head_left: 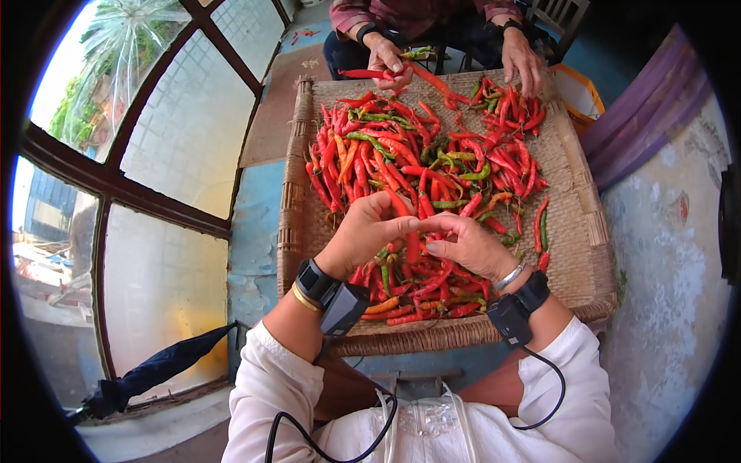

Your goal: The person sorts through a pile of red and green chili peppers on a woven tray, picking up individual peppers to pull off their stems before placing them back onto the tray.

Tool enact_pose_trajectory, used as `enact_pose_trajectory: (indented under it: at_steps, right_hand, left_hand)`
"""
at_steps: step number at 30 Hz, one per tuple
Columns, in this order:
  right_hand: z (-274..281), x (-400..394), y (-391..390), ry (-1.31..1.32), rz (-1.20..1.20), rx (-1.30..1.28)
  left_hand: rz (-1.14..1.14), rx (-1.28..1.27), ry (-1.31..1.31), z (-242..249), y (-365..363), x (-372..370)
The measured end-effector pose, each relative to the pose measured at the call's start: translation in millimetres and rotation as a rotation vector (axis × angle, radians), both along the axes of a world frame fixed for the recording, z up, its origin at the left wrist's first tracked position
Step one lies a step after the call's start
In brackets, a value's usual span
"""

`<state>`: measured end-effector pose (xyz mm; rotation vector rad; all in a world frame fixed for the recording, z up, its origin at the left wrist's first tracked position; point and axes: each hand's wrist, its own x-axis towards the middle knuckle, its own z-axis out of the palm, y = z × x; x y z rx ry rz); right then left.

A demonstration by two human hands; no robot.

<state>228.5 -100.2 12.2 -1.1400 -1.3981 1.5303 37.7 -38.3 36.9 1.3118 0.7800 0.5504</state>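
Red, orange and green chili peppers [363,158] lie heaped on a woven tray [567,224]. Over the middle of the heap my left hand [370,230] is closed on a red pepper [399,204], whose upper part shows above the fingers. My right hand [469,245] meets it from the right, its fingers pinched together at the same spot, fingertips touching the left hand's. Whatever the right fingers grip is too small to make out. Another red piece hangs just below the joined fingertips.
Across the tray sits another person, one hand [387,62] holding red peppers, the other [522,63] over a small pile at the right. Framed windows [174,123] and a folded dark umbrella [166,369] are at left. Behind the tray's right corner stands an orange-rimmed container [577,91].
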Motion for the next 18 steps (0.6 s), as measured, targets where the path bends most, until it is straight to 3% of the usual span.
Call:
enact_pose_trajectory:
  at_steps: [1, 2, 8, 10, 13, 16, 17, 18]
  right_hand:
    - [-2.5, 0.7, 1.4, -0.129, 0.009, 0.188]
    - [-1.4, 0.3, 0.0, -0.128, 0.008, 0.187]
    - [4.1, 0.8, -1.6, -0.148, 0.055, -0.021]
    - [5.9, 5.5, 1.6, 0.04, 0.01, -0.13]
    - [-1.7, 23.0, 8.7, -0.011, -0.055, -0.104]
    - [9.7, 41.5, 10.7, 0.115, -0.233, -0.141]
    - [13.4, 47.4, 11.7, 0.218, -0.293, -0.145]
    - [20.9, 46.4, 13.3, 0.215, -0.292, -0.148]
  left_hand:
    - [0.058, -0.043, -0.086, 1.3, -0.6, 1.3]
    - [0.08, -0.116, -0.138, 0.8, -1.6, 2.3]
    - [0.22, -0.291, -0.237, 2.7, -5.3, 4.7]
    - [0.279, -0.285, -0.232, -3.5, 1.1, -0.2]
    - [0.395, -0.229, -0.183, -3.2, 8.1, -2.8]
    - [0.226, 0.304, 0.219, -20.1, 19.2, -9.6]
    - [0.229, 0.301, 0.219, -23.3, 18.6, -10.4]
    - [0.074, 0.411, 0.347, -24.8, 17.1, -9.4]
